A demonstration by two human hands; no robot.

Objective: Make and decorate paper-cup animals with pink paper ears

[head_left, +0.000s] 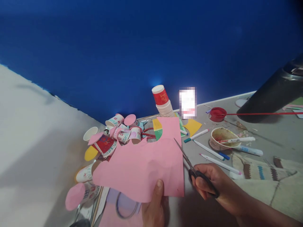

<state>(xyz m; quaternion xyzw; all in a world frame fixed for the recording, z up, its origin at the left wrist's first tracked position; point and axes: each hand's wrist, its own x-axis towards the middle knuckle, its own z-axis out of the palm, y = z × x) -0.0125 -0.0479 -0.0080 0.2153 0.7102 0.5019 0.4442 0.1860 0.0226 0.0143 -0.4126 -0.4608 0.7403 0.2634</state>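
Scissors (pixel 189 162) in right hand (pixel 213 183) — blades shut

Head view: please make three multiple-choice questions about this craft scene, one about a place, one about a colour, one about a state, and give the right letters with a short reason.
1. Where does the stack of paper cups stand?
A. behind the pink paper, by the blue wall
B. under the right hand
C. inside the red lid

2. What colour is the sheet of paper held by the left hand?
A. green
B. pink
C. white

3. How are the scissors in the right hand?
A. lying on the table, untouched
B. held, with the blades at the right edge of the paper
C. hidden under the cups

Answers:
1 A, the stack rises past the paper's far edge, against the blue wall.
2 B, the sheet pinched under the thumb is pink.
3 B, fingers are in the black handles and the blades point at the paper's edge.
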